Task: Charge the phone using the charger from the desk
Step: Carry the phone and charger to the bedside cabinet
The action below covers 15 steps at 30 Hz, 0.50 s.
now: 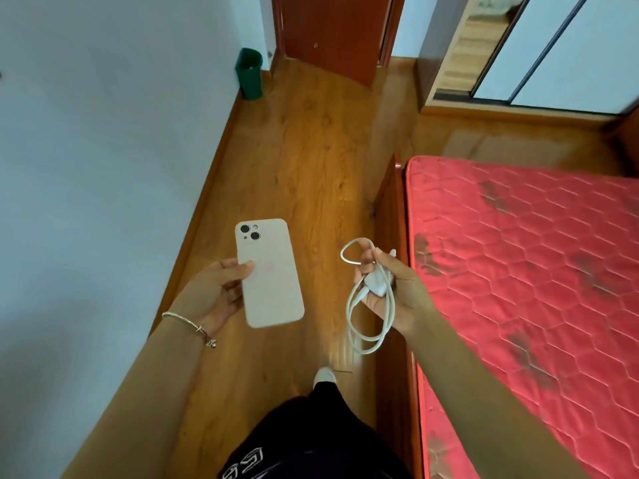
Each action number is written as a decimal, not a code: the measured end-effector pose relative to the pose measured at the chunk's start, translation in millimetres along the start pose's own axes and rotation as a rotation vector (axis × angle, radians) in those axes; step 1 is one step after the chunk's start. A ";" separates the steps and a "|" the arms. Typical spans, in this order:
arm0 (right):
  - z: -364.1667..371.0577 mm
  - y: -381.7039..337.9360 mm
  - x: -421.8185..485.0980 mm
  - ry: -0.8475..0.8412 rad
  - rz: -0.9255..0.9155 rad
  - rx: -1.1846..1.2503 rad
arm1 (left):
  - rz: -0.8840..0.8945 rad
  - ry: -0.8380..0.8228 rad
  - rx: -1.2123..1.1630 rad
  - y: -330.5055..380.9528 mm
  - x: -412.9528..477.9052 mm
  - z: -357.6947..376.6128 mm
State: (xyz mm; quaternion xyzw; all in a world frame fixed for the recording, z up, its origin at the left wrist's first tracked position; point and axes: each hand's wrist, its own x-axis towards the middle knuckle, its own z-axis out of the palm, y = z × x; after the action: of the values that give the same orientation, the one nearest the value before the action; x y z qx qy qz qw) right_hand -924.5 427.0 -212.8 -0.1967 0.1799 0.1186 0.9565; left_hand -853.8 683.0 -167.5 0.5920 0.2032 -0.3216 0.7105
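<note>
Phone (269, 274) feels stiff and slippery; we grip its edge with our left hand (218, 292). Our right hand (390, 292) clutches the soft, floppy charger (377, 285).

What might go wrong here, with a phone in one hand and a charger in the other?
1. The white-cased phone is gripped only along one edge by the left hand, most of it overhanging the wooden floor; it might slip and drop.
2. The white charger with its looped cable dangles from the right hand, close to the red-brown bed frame; a loop may snag on it.
</note>
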 end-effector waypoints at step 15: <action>14.2 -73.3 141.8 0.042 0.091 0.022 | 0.000 0.071 -0.073 82.6 112.4 9.6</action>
State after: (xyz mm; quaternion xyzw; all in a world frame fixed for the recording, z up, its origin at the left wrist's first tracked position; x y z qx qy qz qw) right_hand -769.8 389.5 -231.5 -0.1803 0.2100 0.1560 0.9482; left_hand -717.2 656.9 -182.0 0.5767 0.2399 -0.2929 0.7240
